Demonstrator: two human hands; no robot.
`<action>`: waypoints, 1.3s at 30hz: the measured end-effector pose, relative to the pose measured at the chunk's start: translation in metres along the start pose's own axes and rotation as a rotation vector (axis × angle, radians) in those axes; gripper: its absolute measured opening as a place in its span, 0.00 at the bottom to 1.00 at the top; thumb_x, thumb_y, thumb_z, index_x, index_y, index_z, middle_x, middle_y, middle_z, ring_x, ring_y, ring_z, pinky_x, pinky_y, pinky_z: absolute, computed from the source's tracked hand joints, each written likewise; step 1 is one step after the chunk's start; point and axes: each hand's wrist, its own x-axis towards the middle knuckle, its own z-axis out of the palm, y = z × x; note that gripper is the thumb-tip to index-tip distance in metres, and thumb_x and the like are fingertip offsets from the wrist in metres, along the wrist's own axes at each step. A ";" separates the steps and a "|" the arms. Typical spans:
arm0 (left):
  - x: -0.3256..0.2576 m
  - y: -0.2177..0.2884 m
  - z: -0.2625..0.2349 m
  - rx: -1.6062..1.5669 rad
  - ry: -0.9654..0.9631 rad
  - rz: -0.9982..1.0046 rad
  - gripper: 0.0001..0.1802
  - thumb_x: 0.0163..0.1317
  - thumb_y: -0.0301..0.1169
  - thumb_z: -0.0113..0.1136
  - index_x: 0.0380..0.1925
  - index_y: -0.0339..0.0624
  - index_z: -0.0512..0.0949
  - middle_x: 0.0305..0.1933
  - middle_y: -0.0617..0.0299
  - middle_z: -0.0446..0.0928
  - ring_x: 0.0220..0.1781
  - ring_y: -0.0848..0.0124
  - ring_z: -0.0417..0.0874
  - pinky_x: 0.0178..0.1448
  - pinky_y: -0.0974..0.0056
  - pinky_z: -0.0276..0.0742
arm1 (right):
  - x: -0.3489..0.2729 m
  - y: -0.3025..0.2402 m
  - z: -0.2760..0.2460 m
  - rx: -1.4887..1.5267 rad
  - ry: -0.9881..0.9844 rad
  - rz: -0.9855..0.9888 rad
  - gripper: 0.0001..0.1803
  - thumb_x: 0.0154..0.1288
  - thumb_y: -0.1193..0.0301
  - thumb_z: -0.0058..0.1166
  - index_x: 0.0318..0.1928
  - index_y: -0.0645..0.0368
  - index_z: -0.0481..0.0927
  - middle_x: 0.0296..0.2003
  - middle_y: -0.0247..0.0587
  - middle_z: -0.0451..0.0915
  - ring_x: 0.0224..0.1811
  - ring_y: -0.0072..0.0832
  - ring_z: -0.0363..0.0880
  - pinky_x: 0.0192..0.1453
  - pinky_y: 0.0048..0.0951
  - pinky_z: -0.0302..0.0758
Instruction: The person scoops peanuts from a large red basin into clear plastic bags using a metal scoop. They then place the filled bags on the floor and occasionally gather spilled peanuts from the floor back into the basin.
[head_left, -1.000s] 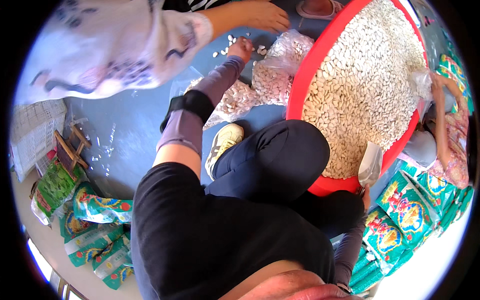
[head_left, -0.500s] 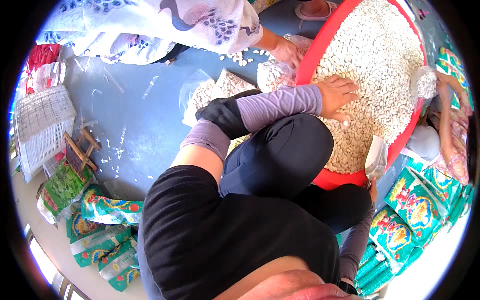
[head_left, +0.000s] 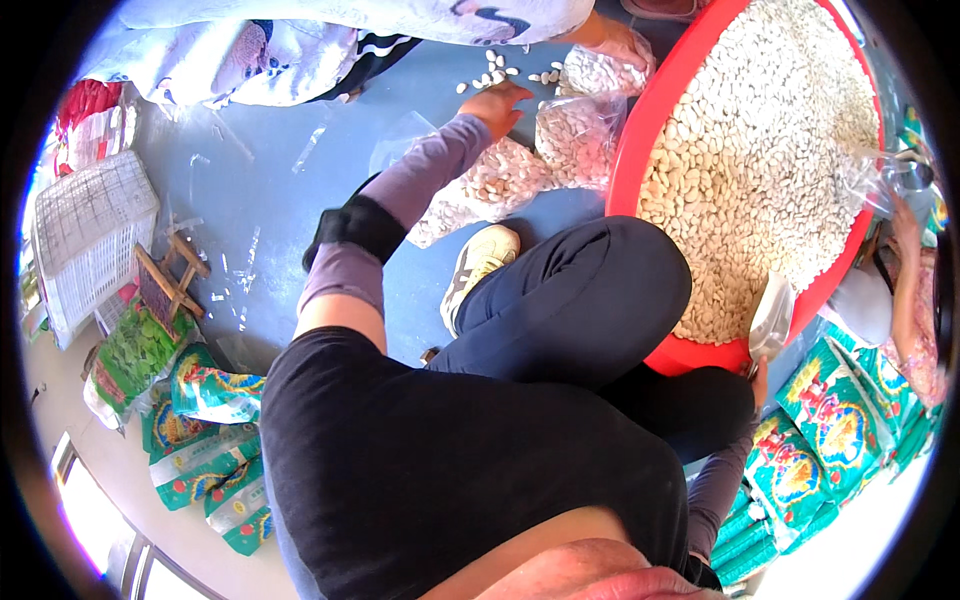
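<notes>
1. White beans (head_left: 760,170): we see them filling the red tub (head_left: 625,160), upper right of the frame. The heap looks brighter at the top and more tan toward the near end.
2. Left hand (head_left: 497,108): upper middle, fingers reaching forward and partly curled. We cannot tell whether they hold anything. Loose beans (head_left: 490,75) lie on the blue floor (head_left: 250,180) just beyond it.
3. Right hand (head_left: 760,378): right of centre, below the tub's near rim. We have it clamped on the handle end of the scoop (head_left: 772,312); finger detail is mostly hidden. Scoop blade points up the frame, overlapping the rim and the edge of the beans.
4. Clear bags, filled with beans: we count one (head_left: 575,140) against the tub's left side in this view, another (head_left: 495,185) beside it, partly behind our left sleeve (head_left: 425,175).
5. Co-worker's hand (head_left: 620,45), top middle: on a clear bag of beans (head_left: 595,72). Second co-worker's hand (head_left: 905,230), right edge: near clear plastic (head_left: 872,185) at the tub's far rim. We cannot tell its grip.
6. Around us: green printed packs (head_left: 835,410) lower right, more green packs (head_left: 205,460) lower left, white plastic basket (head_left: 95,250) at left, small wooden stool (head_left: 170,275) beside it.
</notes>
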 end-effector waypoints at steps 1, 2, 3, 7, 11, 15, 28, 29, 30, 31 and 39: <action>0.008 -0.013 0.015 0.086 -0.019 0.022 0.17 0.55 0.27 0.52 0.47 0.50 0.73 0.50 0.56 0.71 0.48 0.57 0.75 0.50 0.59 0.72 | 0.004 0.001 -0.001 0.000 0.014 -0.048 0.27 0.59 0.46 0.48 0.31 0.61 0.74 0.21 0.34 0.71 0.21 0.22 0.67 0.24 0.23 0.65; 0.015 -0.015 0.022 0.168 -0.042 0.048 0.18 0.54 0.26 0.54 0.47 0.49 0.72 0.51 0.57 0.70 0.50 0.58 0.74 0.50 0.59 0.72 | 0.002 0.002 0.000 0.001 0.034 -0.093 0.26 0.59 0.46 0.49 0.32 0.61 0.74 0.21 0.34 0.71 0.21 0.22 0.68 0.24 0.23 0.66; 0.019 -0.019 0.027 0.147 -0.062 0.100 0.20 0.53 0.28 0.55 0.48 0.53 0.72 0.54 0.59 0.69 0.53 0.59 0.73 0.53 0.58 0.72 | 0.001 0.003 -0.001 0.003 0.054 -0.139 0.26 0.59 0.47 0.50 0.33 0.61 0.74 0.21 0.35 0.71 0.22 0.22 0.68 0.24 0.23 0.66; 0.049 -0.001 0.039 0.243 -0.165 0.024 0.18 0.53 0.33 0.54 0.46 0.52 0.74 0.53 0.56 0.71 0.54 0.59 0.73 0.55 0.58 0.70 | 0.029 0.028 -0.040 -0.261 0.037 -0.372 0.26 0.59 0.47 0.50 0.34 0.61 0.75 0.21 0.35 0.72 0.21 0.22 0.68 0.24 0.23 0.66; 0.054 -0.006 0.038 0.340 -0.321 0.005 0.17 0.52 0.36 0.55 0.43 0.48 0.75 0.48 0.55 0.74 0.49 0.56 0.76 0.51 0.57 0.73 | 0.006 0.004 -0.003 -0.120 0.026 -0.150 0.25 0.59 0.47 0.50 0.29 0.60 0.75 0.19 0.34 0.70 0.20 0.22 0.67 0.23 0.22 0.65; 0.036 0.000 0.034 0.315 -0.347 -0.007 0.23 0.48 0.35 0.60 0.45 0.42 0.72 0.47 0.52 0.73 0.49 0.53 0.76 0.50 0.57 0.73 | -0.012 -0.002 0.010 -0.001 0.086 -0.040 0.25 0.59 0.47 0.49 0.24 0.58 0.74 0.17 0.33 0.69 0.19 0.23 0.67 0.22 0.22 0.65; 0.025 0.019 0.051 0.583 -0.406 -0.072 0.35 0.35 0.40 0.73 0.45 0.36 0.72 0.51 0.51 0.69 0.52 0.54 0.74 0.51 0.55 0.75 | -0.003 0.001 -0.001 -0.096 0.029 -0.150 0.26 0.60 0.47 0.48 0.30 0.61 0.75 0.20 0.35 0.72 0.20 0.22 0.68 0.23 0.22 0.66; 0.026 0.022 0.047 0.565 -0.423 -0.075 0.34 0.36 0.40 0.72 0.45 0.37 0.73 0.51 0.51 0.69 0.52 0.54 0.74 0.50 0.55 0.75 | -0.003 0.004 -0.003 -0.117 0.012 -0.195 0.26 0.60 0.47 0.48 0.31 0.61 0.75 0.21 0.35 0.72 0.20 0.22 0.68 0.23 0.22 0.66; 0.028 0.025 0.041 0.547 -0.441 -0.077 0.32 0.37 0.39 0.71 0.44 0.37 0.73 0.51 0.51 0.69 0.52 0.54 0.74 0.50 0.55 0.75 | -0.002 0.006 -0.004 -0.138 -0.005 -0.239 0.26 0.60 0.47 0.48 0.31 0.61 0.75 0.21 0.36 0.72 0.20 0.22 0.68 0.24 0.22 0.66; 0.029 0.027 0.037 0.528 -0.459 -0.080 0.31 0.38 0.39 0.71 0.44 0.38 0.73 0.50 0.51 0.70 0.51 0.54 0.74 0.49 0.55 0.76 | 0.000 0.007 -0.005 -0.111 0.011 -0.192 0.26 0.61 0.47 0.48 0.31 0.61 0.74 0.21 0.35 0.72 0.20 0.22 0.68 0.24 0.22 0.66; 0.055 -0.026 0.031 0.341 -0.166 -0.052 0.13 0.49 0.31 0.60 0.37 0.44 0.76 0.46 0.56 0.74 0.44 0.55 0.78 0.43 0.55 0.76 | 0.002 0.003 -0.009 -0.177 -0.009 -0.087 0.28 0.62 0.46 0.44 0.33 0.63 0.75 0.22 0.35 0.73 0.22 0.22 0.68 0.26 0.21 0.66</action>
